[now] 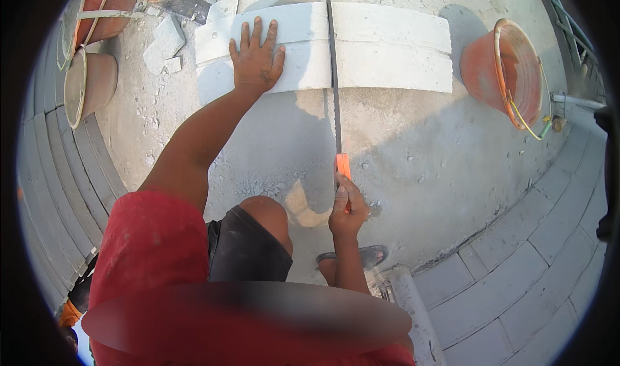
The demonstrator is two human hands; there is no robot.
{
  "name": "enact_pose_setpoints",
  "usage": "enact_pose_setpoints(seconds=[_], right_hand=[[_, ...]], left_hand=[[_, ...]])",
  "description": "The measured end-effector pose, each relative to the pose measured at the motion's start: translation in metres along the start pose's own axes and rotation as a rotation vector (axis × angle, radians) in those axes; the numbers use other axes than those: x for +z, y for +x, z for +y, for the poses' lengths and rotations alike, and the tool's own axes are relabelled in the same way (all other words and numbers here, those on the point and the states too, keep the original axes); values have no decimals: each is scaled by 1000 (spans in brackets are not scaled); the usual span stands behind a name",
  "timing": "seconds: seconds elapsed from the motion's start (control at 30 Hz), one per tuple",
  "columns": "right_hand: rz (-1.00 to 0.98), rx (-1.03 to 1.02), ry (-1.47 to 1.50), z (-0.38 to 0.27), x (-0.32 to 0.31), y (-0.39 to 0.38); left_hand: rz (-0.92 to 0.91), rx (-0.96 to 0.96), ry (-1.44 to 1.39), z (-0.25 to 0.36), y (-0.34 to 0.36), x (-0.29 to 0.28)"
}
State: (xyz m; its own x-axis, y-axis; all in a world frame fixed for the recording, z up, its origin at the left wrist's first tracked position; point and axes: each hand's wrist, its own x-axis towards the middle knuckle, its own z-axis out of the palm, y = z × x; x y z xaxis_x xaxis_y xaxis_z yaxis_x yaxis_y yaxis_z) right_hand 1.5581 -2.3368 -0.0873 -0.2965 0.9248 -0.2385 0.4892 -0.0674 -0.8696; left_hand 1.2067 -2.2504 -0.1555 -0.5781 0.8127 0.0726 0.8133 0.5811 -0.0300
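Note:
My left hand (256, 62) lies flat on the left part of a white lightweight concrete block (394, 43), its fingers spread. My right hand (347, 214) is wrapped round the orange handle of a hand saw (343, 166). The saw's dark blade (333, 62) points away from me and is seen edge-on, crossing the block near its middle. How deep the blade sits in the block I cannot tell. A groove or seam runs along the block's length on both sides of the blade.
An orange bucket (484, 69) stands tilted at the right, and more buckets (97, 85) are at the far left. Broken block pieces (166, 42) and a second saw (184, 4) lie beyond my left hand. Block walls (497, 275) border the concrete floor.

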Motion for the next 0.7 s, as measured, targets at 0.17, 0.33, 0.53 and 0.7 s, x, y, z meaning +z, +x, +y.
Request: enact_pose_setpoints(seconds=[0.17,0.33,0.53,0.7], right_hand=[[42,-191,41,-47,-22,-40],[-46,168,43,-60,18,76],[-24,-125,31,-47,-20,-25],[-40,31,61,-6,-4,31]], left_hand=[[138,18,-76,1,-7,3],[-21,-142,-17,10,-5,2],[-2,-119,2,12,-9,-11],[-98,-116,51,12,-4,-9]])
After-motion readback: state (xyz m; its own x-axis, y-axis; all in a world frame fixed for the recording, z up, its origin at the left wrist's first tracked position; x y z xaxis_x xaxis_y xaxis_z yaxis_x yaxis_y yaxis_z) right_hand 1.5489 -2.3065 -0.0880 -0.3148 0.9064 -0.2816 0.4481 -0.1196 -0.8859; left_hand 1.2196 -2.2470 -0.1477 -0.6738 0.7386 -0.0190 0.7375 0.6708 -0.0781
